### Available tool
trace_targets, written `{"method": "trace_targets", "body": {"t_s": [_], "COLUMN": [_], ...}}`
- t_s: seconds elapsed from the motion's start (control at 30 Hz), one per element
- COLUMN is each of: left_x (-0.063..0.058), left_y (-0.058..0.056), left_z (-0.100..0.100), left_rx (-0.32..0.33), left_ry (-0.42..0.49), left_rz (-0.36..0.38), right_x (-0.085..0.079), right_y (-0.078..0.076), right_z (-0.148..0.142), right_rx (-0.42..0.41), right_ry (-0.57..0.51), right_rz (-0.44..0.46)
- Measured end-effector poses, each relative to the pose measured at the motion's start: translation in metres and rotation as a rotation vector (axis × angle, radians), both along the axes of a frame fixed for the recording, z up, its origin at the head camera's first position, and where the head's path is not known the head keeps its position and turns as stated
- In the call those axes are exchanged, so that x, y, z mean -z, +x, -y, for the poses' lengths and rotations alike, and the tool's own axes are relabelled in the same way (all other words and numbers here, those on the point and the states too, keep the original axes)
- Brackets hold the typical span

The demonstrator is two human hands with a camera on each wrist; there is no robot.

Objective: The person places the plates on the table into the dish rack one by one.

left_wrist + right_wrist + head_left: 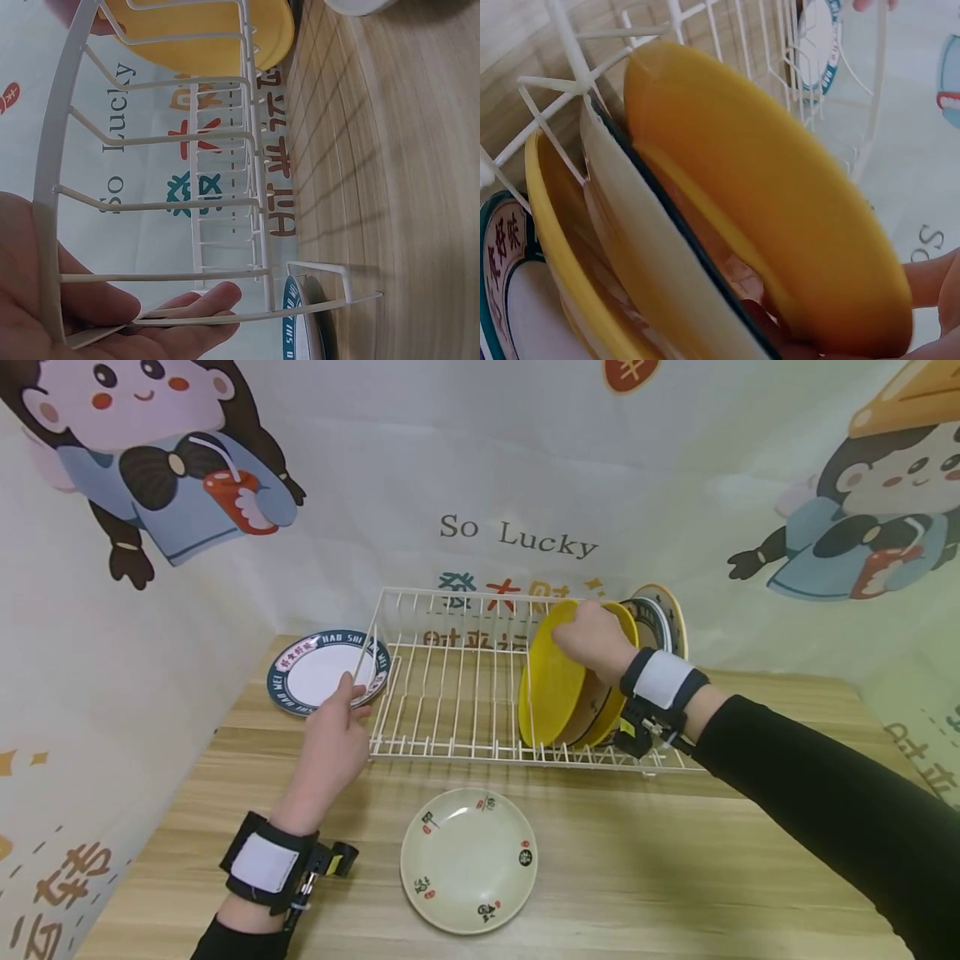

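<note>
A white wire dish rack (457, 752) stands on the wooden table, its left end held by my left hand (337, 727). In the left wrist view, the thumb and fingers (202, 304) wrap round the end wires. My right hand (592, 639) grips the top edge of a yellow plate (551, 685), which stands on edge in the right half of the rack. Close behind it, in the right wrist view, are a dark-rimmed plate (660, 247) and a yellow-rimmed plate (555, 225).
A blue-rimmed plate (322, 672) lies beside the rack's left end. In front of the rack, a pale green plate (468, 860) lies flat on the table (675, 868). More patterned plates (667, 610) stand at the rack's right. A printed cloth (510, 468) hangs behind.
</note>
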State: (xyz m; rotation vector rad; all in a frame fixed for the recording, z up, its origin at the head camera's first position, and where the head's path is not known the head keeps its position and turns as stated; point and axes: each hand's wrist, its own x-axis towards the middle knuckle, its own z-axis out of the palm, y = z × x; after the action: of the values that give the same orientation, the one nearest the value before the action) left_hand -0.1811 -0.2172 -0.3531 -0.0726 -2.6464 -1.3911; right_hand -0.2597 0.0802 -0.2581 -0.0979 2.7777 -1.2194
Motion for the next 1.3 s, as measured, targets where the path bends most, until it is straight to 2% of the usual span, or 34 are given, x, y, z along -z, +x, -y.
{"method": "trace_targets", "body": {"t_s": [0.2,0.33,0.47,0.63,0.7,0.87,1.0,1.13,1.3], "left_x": [0.001,0.001,0.002,0.002,0.001,0.0,-0.001,0.001,0.004], "left_y": [0.0,-0.001,-0.001,0.002,0.003,0.0,-0.001,-0.002,-0.004], "left_z": [0.001,0.002,0.003,0.008,0.009,0.008,0.006,0.005,0.002], "left_rx": [-0.003,-0.004,0.0,-0.03,-0.035,-0.007,-0.006,-0.005,0.001], "left_ry": [-0.012,-0.017,-0.023,-0.012,-0.01,-0.015,-0.014,-0.014,-0.018], "left_rz": [-0.003,0.0,-0.001,0.001,0.0,-0.007,-0.015,-0.016,-0.005], "right_x": [-0.01,-0.021,-0.034,-0.045,-0.046,-0.045,-0.036,-0.015,0.021], "right_y": [-0.001,0.0,0.009,0.025,0.033,0.059,0.078,0.095,0.112], "right_z": [-0.001,-0.002,-0.007,-0.015,-0.022,-0.055,-0.083,-0.107,-0.128], "right_rx": [-0.003,-0.071,-0.115,-0.164,-0.16,-0.05,0.055,0.163,0.271], "right_ry": [0.0,0.097,0.174,0.056,0.016,-0.044,-0.137,-0.163,-0.028], "right_rz": [-0.037,-0.12,-0.224,-0.382,-0.457,-0.624,-0.698,-0.685,-0.577]}}
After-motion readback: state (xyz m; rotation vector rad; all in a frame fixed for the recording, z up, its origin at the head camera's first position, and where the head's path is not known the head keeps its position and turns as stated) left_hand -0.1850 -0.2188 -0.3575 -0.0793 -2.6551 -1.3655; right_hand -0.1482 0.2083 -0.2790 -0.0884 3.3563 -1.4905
